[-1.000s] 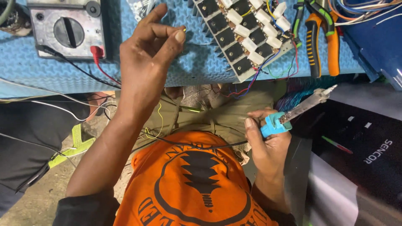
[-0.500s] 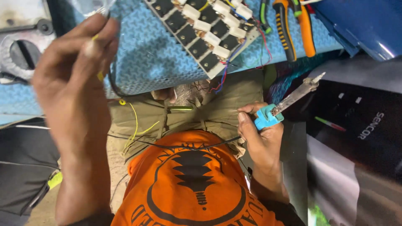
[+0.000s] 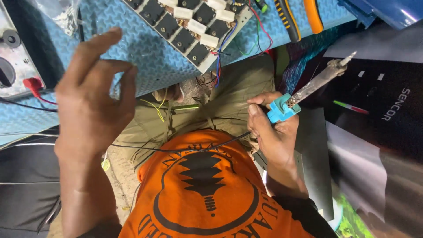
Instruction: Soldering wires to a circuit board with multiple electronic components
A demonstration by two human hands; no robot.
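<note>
A person in an orange printed T-shirt (image 3: pixel 207 194) sits at a workbench covered with a blue textured mat (image 3: pixel 141 44), both bare hands raised over the lap. The right hand (image 3: pixel 273 128) closes around the light-blue plastic handle of a soldering iron (image 3: pixel 304 94), thumb and fingers clamped on the grip, the scorched metal shaft slanting up and away to the right with its tip over a dark glossy appliance casing (image 3: pixel 387 114). The left hand (image 3: pixel 92 105) hangs in front of the mat with fingers loosely curled and slightly spread, holding nothing that can be seen; it blocks part of the bench edge behind it. At the top of the mat lies a pale circuit board with rows of black components and white blocks (image 3: pixel 189 26), with red, blue and green wires (image 3: pixel 224 57) spilling off its lower corner toward the lap. To the far left stands a grey metal control box with a black knob (image 3: pixel 11 61), a red plug (image 3: pixel 33 83) beside it. Pliers with orange and black handles (image 3: pixel 304 15) rest at the top right of the mat, well apart from both hands. A thin black wire (image 3: pixel 185 150) crosses the shirt between the two arms
</note>
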